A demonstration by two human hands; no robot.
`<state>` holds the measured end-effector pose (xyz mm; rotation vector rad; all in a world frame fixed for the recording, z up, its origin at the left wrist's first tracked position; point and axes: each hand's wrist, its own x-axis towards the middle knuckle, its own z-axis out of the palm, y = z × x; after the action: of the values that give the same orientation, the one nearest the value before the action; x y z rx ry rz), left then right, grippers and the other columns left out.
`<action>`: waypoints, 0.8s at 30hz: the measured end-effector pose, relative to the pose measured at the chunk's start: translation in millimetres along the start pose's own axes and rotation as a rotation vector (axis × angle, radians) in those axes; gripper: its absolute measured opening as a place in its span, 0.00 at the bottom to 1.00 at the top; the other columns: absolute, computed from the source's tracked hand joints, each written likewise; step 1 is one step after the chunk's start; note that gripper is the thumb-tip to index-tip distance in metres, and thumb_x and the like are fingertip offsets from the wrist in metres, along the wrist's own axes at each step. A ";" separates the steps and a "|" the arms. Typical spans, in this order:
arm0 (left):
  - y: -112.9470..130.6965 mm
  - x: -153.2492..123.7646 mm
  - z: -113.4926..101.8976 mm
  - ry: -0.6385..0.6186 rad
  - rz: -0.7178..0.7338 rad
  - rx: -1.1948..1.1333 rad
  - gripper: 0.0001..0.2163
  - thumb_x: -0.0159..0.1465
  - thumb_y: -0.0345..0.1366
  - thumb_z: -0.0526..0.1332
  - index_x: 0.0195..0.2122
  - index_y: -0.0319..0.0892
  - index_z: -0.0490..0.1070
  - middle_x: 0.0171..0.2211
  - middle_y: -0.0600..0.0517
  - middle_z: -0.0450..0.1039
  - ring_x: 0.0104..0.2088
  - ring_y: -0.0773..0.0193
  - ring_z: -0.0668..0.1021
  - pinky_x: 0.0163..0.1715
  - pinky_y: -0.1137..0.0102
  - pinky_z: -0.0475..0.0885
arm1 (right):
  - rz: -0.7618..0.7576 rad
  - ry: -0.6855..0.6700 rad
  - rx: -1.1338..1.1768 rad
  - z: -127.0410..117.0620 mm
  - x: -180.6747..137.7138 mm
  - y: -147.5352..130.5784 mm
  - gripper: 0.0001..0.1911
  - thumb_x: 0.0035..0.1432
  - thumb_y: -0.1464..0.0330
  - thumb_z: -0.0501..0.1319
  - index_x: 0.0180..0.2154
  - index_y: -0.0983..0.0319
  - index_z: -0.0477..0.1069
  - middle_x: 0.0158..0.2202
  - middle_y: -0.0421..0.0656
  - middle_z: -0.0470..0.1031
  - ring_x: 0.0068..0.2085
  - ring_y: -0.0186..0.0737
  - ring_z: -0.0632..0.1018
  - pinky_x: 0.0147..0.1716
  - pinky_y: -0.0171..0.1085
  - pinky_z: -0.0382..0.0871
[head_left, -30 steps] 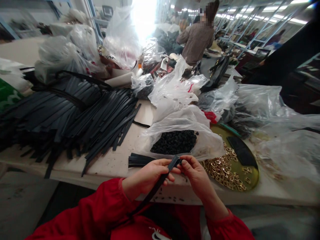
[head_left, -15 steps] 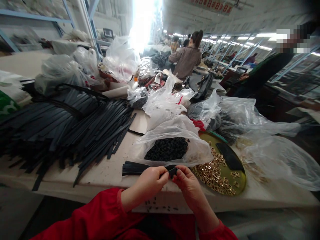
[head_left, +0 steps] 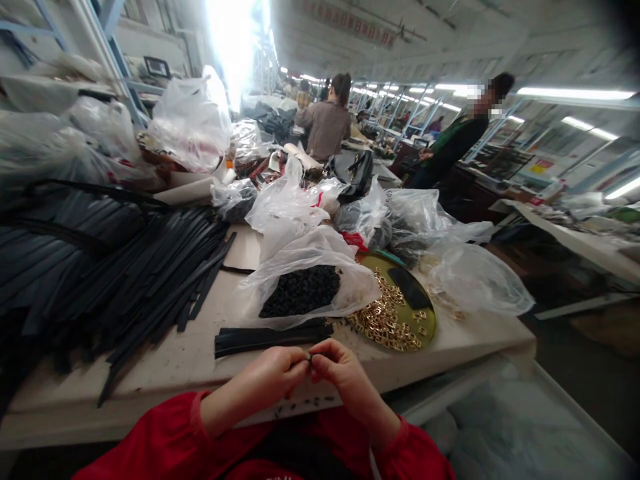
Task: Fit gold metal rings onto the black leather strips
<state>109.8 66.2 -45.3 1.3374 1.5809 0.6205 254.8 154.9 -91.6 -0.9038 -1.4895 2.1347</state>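
Just in front of my body, my left hand point(head_left: 274, 377) and my right hand point(head_left: 344, 375) meet fingertip to fingertip. Both are closed in a pinch around a tiny dark piece point(head_left: 309, 358), mostly covered by the fingers. Right behind them lies a short stack of flat black strips point(head_left: 265, 338). Beyond it, an open clear plastic bag point(head_left: 353, 283) holds a heap of small black pieces point(head_left: 300, 291). To the right, a round yellowish tray point(head_left: 429, 327) carries many gold buckles point(head_left: 383, 317) and a dark flat block point(head_left: 409, 288).
A large pile of long black strips point(head_left: 145, 267) covers the table's left side. Several plastic bags point(head_left: 280, 200) and a black handbag point(head_left: 350, 173) crowd the back. Small dark bits point(head_left: 315, 401) lie by the front edge. Two people point(head_left: 327, 127) stand farther off.
My view has turned right, so the scene sits farther left. My joined hands have drawn back from the strip stack toward my body. The person at the right stands more upright in view.
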 end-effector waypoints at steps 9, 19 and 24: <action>-12.9 -5.6 26.8 0.090 0.009 -0.285 0.23 0.62 0.41 0.46 0.57 0.37 0.51 0.19 0.59 0.60 0.19 0.70 0.63 0.19 0.76 0.59 | 0.004 -0.045 0.186 17.6 -15.5 27.9 0.16 0.47 0.58 0.63 0.34 0.62 0.67 0.24 0.37 0.70 0.22 0.32 0.70 0.23 0.33 0.63; -9.0 17.1 16.6 0.059 -0.088 -0.369 0.13 0.60 0.44 0.47 0.29 0.40 0.62 0.16 0.61 0.54 0.17 0.73 0.59 0.16 0.77 0.53 | -0.190 0.572 -1.236 -123.2 40.9 -28.6 0.08 0.54 0.66 0.54 0.30 0.63 0.69 0.33 0.49 0.71 0.35 0.43 0.71 0.34 0.39 0.59; -5.7 29.8 18.0 0.008 -0.199 -0.341 0.10 0.58 0.40 0.46 0.30 0.41 0.60 0.17 0.60 0.58 0.15 0.72 0.60 0.14 0.77 0.54 | -0.087 0.568 -1.259 -141.9 73.6 -25.0 0.06 0.45 0.66 0.61 0.24 0.62 0.70 0.25 0.45 0.71 0.29 0.40 0.71 0.27 0.36 0.54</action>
<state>124.2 89.3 -67.7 0.9148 1.5112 0.7337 299.0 307.5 -122.0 -1.5602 -2.3606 0.5383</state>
